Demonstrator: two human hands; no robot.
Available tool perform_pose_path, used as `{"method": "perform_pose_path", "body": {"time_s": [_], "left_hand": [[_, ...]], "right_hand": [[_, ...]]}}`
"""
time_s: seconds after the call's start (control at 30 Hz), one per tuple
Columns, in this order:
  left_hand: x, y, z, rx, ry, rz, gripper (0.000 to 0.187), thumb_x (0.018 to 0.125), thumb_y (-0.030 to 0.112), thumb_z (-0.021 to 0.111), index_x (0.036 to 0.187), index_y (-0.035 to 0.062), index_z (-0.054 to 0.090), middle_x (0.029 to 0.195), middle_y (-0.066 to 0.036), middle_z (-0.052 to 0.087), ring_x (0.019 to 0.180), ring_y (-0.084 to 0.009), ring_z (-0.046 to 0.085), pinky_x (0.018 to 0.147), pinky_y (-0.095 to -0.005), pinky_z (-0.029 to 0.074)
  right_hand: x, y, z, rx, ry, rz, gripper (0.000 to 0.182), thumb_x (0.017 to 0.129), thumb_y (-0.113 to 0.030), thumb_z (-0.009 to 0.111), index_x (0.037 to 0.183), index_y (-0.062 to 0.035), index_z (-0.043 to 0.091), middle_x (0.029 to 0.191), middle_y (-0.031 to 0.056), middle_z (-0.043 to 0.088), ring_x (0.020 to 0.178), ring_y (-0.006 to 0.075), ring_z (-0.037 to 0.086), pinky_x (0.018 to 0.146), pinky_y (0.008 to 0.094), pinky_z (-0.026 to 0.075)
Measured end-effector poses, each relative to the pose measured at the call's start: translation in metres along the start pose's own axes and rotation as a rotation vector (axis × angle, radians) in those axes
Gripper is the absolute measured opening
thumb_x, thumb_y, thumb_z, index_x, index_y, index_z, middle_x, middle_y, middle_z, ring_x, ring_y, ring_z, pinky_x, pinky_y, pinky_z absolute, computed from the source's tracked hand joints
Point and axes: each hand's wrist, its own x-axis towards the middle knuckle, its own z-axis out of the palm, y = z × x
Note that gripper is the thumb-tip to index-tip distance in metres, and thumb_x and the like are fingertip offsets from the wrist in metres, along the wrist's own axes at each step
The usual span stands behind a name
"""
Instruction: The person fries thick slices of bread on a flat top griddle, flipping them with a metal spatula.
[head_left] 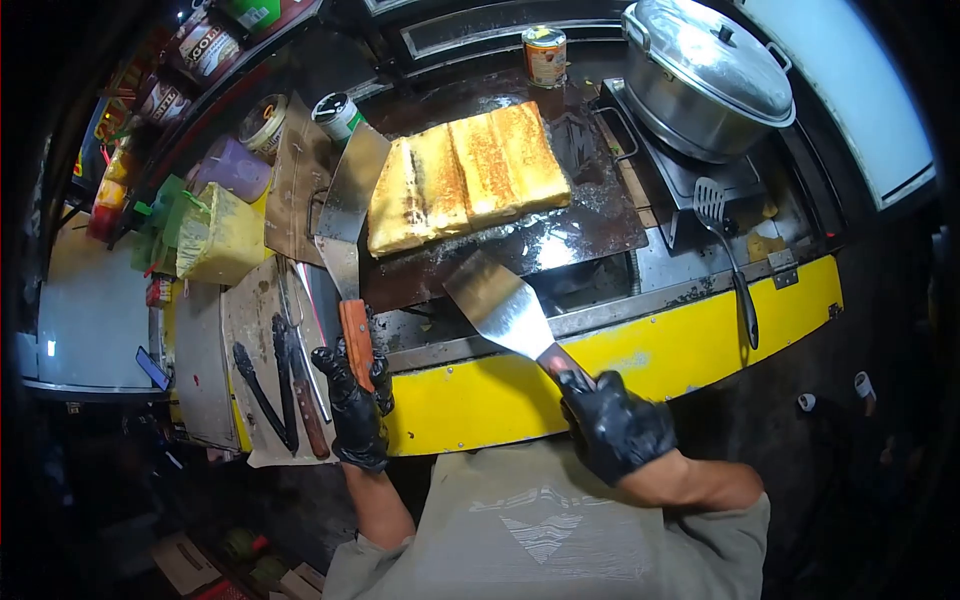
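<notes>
Browned slabs of bread [465,175] lie side by side on the dark, greasy griddle [590,230]. My left hand [358,415], in a black glove, is closed round the wooden handle of a wide metal spatula [342,265]. That blade stands by the bread's left edge; whether it touches cannot be made out. In my right hand [618,425], also black-gloved, is a second metal spatula [500,305] with a dark handle. Its blade points up and left, in front of the bread's near edge and apart from it.
A large lidded pot [700,75] stands on a burner at the right. A slotted turner [728,240] leans over the yellow front edge. Tongs [270,385] and a knife [308,400] lie on the left board. Cans [545,57] and a yellow tub [215,240] surround the griddle.
</notes>
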Motion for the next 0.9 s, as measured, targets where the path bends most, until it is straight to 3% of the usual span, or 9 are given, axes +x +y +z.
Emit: {"method": "perform_pose_path", "body": {"time_s": [0.13,0.2,0.23,0.27,0.33,0.43,0.53,0.67,0.9], "left_hand": [[0.008,-0.015,-0.012,0.071,-0.082,-0.035,0.06,0.088,0.064,0.035,0.116,0.0146,0.051,0.072,0.007,0.049,0.052,-0.0034,0.041,0.046,-0.0161,0.032],[0.012,-0.017,-0.01,0.051,-0.134,-0.053,0.059,0.089,0.063,0.034,0.117,0.0144,0.051,0.073,0.006,0.049,0.054,-0.0034,0.041,0.047,-0.0163,0.033],[0.009,-0.015,-0.005,0.08,-0.09,-0.038,0.058,0.09,0.062,0.034,0.118,0.0142,0.05,0.074,0.006,0.049,0.055,-0.0037,0.041,0.048,-0.0167,0.033],[0.006,-0.015,-0.003,0.109,-0.042,-0.029,0.058,0.09,0.061,0.033,0.119,0.014,0.05,0.076,0.006,0.049,0.056,-0.0039,0.041,0.049,-0.0171,0.033],[0.01,-0.024,-0.014,0.097,-0.134,-0.06,0.058,0.091,0.06,0.034,0.122,0.013,0.049,0.082,0.003,0.05,0.062,-0.0046,0.043,0.054,-0.0167,0.035],[0.01,-0.03,-0.01,0.086,-0.108,-0.011,0.058,0.091,0.059,0.036,0.124,0.0125,0.048,0.089,0.002,0.051,0.068,-0.0056,0.044,0.059,-0.0174,0.036],[0.008,-0.036,-0.011,0.094,-0.068,-0.009,0.056,0.092,0.056,0.039,0.125,0.0112,0.047,0.095,0.002,0.052,0.072,-0.0063,0.044,0.063,-0.0187,0.037],[0.015,-0.046,-0.014,0.052,-0.03,-0.005,0.054,0.093,0.055,0.038,0.12,0.0107,0.051,0.088,0.002,0.052,0.067,-0.0066,0.043,0.059,-0.0198,0.035],[0.013,-0.041,-0.004,0.073,-0.025,-0.102,0.049,0.09,0.061,0.038,0.102,0.0162,0.055,0.072,0.006,0.05,0.055,-0.0038,0.043,0.048,-0.0182,0.031]], "right_hand": [[0.008,0.001,0.002,-0.083,-0.001,-0.016,0.046,0.083,-0.015,0.057,0.127,-0.0141,0.045,0.074,0.019,0.053,0.056,0.0317,0.058,0.047,0.0419,0.045],[0.021,0.016,0.015,0.174,0.065,-0.057,0.058,0.083,-0.014,0.058,0.136,-0.0161,0.037,0.076,0.0189,0.054,0.063,0.0344,0.059,0.051,0.043,0.047],[0.016,0.011,-0.011,0.227,-0.055,-0.008,0.054,0.083,-0.008,0.057,0.135,-0.0075,0.04,0.093,0.0199,0.059,0.081,0.0341,0.062,0.067,0.0391,0.051],[0.01,0.018,-0.016,0.223,-0.059,-0.006,0.054,0.083,-0.008,0.057,0.135,-0.0075,0.04,0.093,0.0199,0.059,0.081,0.0341,0.062,0.067,0.0391,0.051],[-0.009,0.043,-0.024,0.645,0.093,0.034,0.041,0.086,-0.004,0.054,0.126,0.0021,0.048,0.113,0.0219,0.059,0.1,0.0319,0.061,0.085,0.0349,0.047],[-0.033,0.062,-0.039,0.716,0.252,0.145,0.036,0.086,-0.002,0.054,0.122,0.0055,0.051,0.119,0.0182,0.058,0.112,0.026,0.055,0.095,0.0318,0.04],[-0.042,0.09,-0.019,0.365,0.445,0.07,0.038,0.082,0.001,0.058,0.119,0.004,0.054,0.102,0.0208,0.063,0.091,0.0329,0.062,0.079,0.0335,0.048],[-0.048,0.108,0.01,0.207,0.431,-0.027,0.039,0.078,-0.001,0.06,0.117,-0.002,0.058,0.092,0.02,0.063,0.08,0.0341,0.062,0.069,0.0377,0.05],[-0.008,0.096,0.05,0.014,0.4,-0.119,0.045,0.074,-0.007,0.062,0.119,-0.0097,0.059,0.1,0.0145,0.064,0.081,0.0311,0.06,0.071,0.0397,0.047]]}}
